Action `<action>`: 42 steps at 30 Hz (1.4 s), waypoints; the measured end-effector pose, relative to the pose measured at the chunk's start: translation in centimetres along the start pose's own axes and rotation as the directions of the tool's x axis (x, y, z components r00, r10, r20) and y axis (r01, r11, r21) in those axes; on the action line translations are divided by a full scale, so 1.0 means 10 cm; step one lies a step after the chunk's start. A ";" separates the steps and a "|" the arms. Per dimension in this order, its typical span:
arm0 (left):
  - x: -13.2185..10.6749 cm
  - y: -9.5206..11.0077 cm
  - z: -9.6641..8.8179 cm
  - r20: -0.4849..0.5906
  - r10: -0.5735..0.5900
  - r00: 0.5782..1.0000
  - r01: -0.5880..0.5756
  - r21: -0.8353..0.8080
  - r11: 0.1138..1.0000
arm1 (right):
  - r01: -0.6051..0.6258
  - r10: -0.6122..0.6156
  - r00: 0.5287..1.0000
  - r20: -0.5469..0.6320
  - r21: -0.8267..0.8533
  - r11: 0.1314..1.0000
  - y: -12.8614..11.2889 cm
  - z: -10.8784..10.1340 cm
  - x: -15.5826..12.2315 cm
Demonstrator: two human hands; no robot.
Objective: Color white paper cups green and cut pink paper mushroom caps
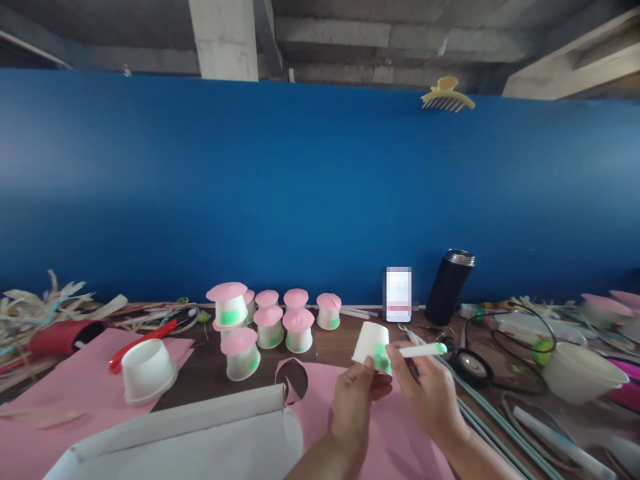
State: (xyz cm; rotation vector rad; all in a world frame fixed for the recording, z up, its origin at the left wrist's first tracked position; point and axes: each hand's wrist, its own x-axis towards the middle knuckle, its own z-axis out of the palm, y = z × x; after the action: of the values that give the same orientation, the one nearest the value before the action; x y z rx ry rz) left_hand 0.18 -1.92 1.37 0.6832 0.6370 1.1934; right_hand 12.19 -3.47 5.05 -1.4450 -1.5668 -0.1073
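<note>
Between the fingers of my left hand (353, 399) is a tilted white paper cup (367, 340), held over a sheet of pink paper. A green coloured patch (383, 359) marks the cup's side. My right hand (434, 393) is closed around a white marker (423, 351) with a green end pointing right. Its other end is close to the green patch; whether it touches cannot be made out. To the left stand several upturned cups with pink paper discs on top and green patches, including a stacked one (231, 310) and a single one (329, 311).
A plain white cup (150, 370) and red-handled tool (143, 345) lie on pink paper at left. In front is a white box (200, 440). A phone (399, 293) and dark bottle (450, 287) stand by the blue partition (320, 187). Cables and a white bowl (580, 373) crowd the right.
</note>
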 end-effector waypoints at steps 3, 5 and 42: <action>0.01 -0.01 -0.01 0.029 0.009 1.000 -0.007 -0.092 0.996 | -0.002 0.001 0.999 0.037 0.023 1.000 0.00 0.02 -0.04; 0.02 -0.02 -0.01 0.053 0.002 0.999 0.006 -0.149 0.989 | 0.000 -0.002 0.998 0.063 0.040 0.999 0.00 0.03 -0.05; 0.02 -0.05 -0.01 0.091 -0.006 0.996 0.017 -0.124 0.992 | 0.019 -0.020 0.999 0.032 0.016 1.000 0.01 -0.01 0.01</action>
State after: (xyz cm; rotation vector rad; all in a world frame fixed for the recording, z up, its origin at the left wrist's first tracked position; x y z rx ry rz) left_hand 0.42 -1.77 0.92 0.6231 0.4860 1.1745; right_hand 12.31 -3.44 5.12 -1.4259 -1.6050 -0.0831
